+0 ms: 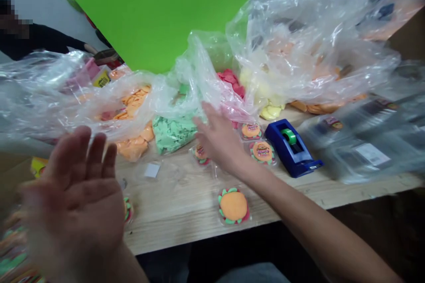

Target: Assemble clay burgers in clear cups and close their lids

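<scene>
My left hand (pixel 83 190) is raised palm up at the left, fingers apart, with nothing in it. Blurred by motion, my right hand (pixel 219 139) reaches over the table with its fingers stretched out beside a bag of green pieces (pixel 172 130). Partly under that hand lies a small clear pack with a burger-shaped piece (pixel 201 152). Two more such packs, an upper one (pixel 251 131) and a lower one (pixel 262 152), sit to its right. Near the front edge, an orange-topped burger piece (pixel 233 205) with green and red edging rests in a clear tray.
A blue tape dispenser (pixel 292 148) with green tape stands right of the packs. Clear plastic packaging (pixel 361 141) covers the table's right end. Plastic bags hold orange pieces (pixel 134 141), pink pieces (pixel 230 83) and yellow pieces (pixel 272 110). Another person (pixel 43 37) is at the far left.
</scene>
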Tool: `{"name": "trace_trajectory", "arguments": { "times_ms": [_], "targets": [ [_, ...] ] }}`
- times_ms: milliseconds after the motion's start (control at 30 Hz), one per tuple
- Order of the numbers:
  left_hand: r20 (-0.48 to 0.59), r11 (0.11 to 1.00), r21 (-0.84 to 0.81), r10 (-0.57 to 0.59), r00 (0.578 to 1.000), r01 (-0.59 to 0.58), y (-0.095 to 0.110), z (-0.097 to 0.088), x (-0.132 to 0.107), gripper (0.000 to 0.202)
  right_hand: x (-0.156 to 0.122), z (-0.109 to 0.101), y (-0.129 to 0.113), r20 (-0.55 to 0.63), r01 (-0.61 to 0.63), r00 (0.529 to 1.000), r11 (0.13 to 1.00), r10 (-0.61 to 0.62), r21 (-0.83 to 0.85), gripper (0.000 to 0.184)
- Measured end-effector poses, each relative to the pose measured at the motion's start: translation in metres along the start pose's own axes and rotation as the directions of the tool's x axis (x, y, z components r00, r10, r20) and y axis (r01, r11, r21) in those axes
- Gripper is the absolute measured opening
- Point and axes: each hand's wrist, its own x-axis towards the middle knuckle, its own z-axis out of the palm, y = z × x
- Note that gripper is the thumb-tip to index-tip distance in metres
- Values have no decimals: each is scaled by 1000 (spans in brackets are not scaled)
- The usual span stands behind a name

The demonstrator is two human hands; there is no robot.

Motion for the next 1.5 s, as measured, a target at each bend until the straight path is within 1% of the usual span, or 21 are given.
{"name": "trace_trajectory", "arguments": {
  "times_ms": [33, 67, 100, 167, 233, 300, 400, 467, 533, 600, 733, 833, 900, 967, 1067, 1133, 1200, 1267, 1367, 1433, 1500],
  "targets": [
    [53, 999, 31, -14, 998, 12, -9, -2, -6, 35, -10, -10, 16, -40, -144, 988, 988, 146, 59, 31],
    [136, 996, 83, -50, 989, 39, -22, -1, -14, 26, -24, -21, 28, -35, -198, 979, 977, 201, 80, 31],
    [286, 963, 223, -214, 934, 152, -38, 2, -24, 25, -40, -31, 38, -25, -237, 970, 967, 240, 91, 31],
    [440, 830, 441, -531, 724, 341, -70, 11, -44, 30, -78, -46, 48, 36, -308, 951, 946, 306, 100, 29],
    [473, 769, 500, -628, 618, 399, -96, 25, -60, 30, -118, -50, 46, 91, -348, 936, 930, 339, 115, 27],
    [490, 749, 505, -658, 572, 429, -111, 37, -69, 28, -153, -47, 36, 211, -403, 907, 898, 366, 177, 30],
    [509, 730, 499, -683, 523, 468, -116, 50, -72, 22, -186, -36, 20, 343, -456, 864, 863, 369, 219, 43],
    [516, 727, 484, -686, 513, 486, -114, 52, -73, 20, -198, -29, 13, 302, -436, 877, 883, 373, 173, 50],
    [516, 744, 456, -669, 535, 489, -112, 50, -77, 20, -204, -21, 11, 224, -413, 898, 901, 378, 136, 51],
    [506, 785, 409, -619, 601, 464, -111, 43, -85, 15, -206, -16, 13, 154, -386, 918, 912, 365, 141, 49],
    [463, 884, 332, -457, 760, 330, -111, 23, -108, 9, -208, -11, 18, 83, -359, 933, 918, 350, 169, 46],
    [499, 942, 283, -305, 811, 180, -111, 10, -123, 9, -209, -9, 19, 46, -379, 925, 907, 378, 183, 39],
    [541, 961, 277, -166, 825, 11, -109, 4, -129, 23, -209, -7, 17, 18, -393, 917, 897, 398, 202, 33],
    [605, 930, 324, -63, 794, -173, -105, -1, -134, 41, -209, -4, 15, -4, -405, 909, 885, 417, 229, 28],
    [738, 856, 363, -23, 674, -369, -99, -8, -145, 48, -209, -2, 12, -16, -419, 898, 866, 440, 273, 22],
    [792, 833, 339, -2, 611, -437, -98, -11, -156, 55, -210, -3, 11, -3, -434, 891, 853, 454, 291, 23],
    [802, 821, 335, 9, 597, -463, -100, -13, -166, 64, -211, -7, 11, 55, -480, 870, 816, 490, 321, 24],
    [794, 816, 343, 13, 608, -465, -103, -14, -173, 61, -211, -14, 12, 173, -578, 808, 701, 563, 418, 24],
    [791, 816, 333, 31, 611, -472, -105, -15, -176, 57, -211, -21, 12, 385, -697, 680, 388, 624, 603, 22],
    [801, 814, 315, 48, 597, -489, -105, -15, -174, 58, -210, -22, 11, 442, -712, 609, 208, 659, 670, 18],
    [806, 808, 306, 62, 589, -504, -106, -12, -174, 59, -208, -19, 11, 432, -708, 536, 107, 725, 698, 12]
  ]
}}
